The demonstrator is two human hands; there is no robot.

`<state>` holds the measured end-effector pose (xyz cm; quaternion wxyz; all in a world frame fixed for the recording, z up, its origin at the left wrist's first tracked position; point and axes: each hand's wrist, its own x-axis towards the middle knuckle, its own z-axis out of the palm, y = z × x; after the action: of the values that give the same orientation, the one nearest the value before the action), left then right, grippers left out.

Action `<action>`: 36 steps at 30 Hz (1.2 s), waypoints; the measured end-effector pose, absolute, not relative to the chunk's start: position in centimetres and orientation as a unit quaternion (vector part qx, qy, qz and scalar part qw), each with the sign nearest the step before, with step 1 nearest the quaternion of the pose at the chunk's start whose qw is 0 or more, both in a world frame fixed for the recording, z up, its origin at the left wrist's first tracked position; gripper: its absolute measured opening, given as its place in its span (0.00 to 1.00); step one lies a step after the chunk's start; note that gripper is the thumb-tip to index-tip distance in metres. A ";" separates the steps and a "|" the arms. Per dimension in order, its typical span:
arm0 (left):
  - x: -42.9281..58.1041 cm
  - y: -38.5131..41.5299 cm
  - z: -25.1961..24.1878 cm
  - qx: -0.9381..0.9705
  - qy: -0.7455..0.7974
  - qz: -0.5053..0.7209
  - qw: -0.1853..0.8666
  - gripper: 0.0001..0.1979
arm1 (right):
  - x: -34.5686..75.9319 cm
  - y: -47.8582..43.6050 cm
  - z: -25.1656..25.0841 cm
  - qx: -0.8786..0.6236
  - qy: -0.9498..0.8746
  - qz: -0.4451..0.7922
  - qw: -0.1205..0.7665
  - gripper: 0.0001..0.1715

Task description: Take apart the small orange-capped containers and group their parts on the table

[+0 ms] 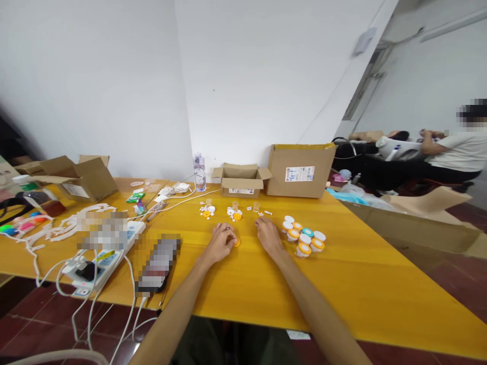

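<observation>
My left hand [221,244] rests low over the table, thumb and forefinger closed on a small round orange lid [237,243]. To its right, my right hand [268,235] reaches forward with fingers extended, nothing visible in them. Its fingertips are close to small white pieces [267,212] near a clear little cup [256,207]. Two more clear cups, one in the middle [235,206] and one on the left [209,202], stand in the same row. White and orange round parts [237,216] and small white bits lie in front of them.
Several capped tubs [304,238] with orange, white and teal lids are grouped right of my right hand. Behind stand a small open carton [241,181], a larger box [300,172] and a water bottle [199,172]. A phone [160,263] and power strip [110,258] with cables lie left. Another person [456,147] sits far right.
</observation>
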<state>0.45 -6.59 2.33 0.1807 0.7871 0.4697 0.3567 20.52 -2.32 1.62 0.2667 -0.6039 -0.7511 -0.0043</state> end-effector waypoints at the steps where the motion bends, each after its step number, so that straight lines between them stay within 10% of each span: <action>1: 0.4 -6.6 2.3 0.787 0.469 0.358 0.180 0.06 | 20.5 -2.0 1.7 -0.607 -0.750 -0.008 0.262 0.19; 14: 0.4 -6.1 2.5 0.748 0.466 0.434 0.187 0.06 | 18.5 -4.8 1.2 -0.448 -0.749 0.201 0.444 0.11; 36: 0.1 -6.1 2.4 0.759 0.458 0.412 0.210 0.06 | 16.7 -5.2 1.6 -0.380 -0.733 0.382 0.415 0.08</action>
<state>0.15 -6.13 2.37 0.2098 0.7590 0.4580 0.4125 16.68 -5.24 1.59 0.4151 -0.3799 -0.7332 0.3819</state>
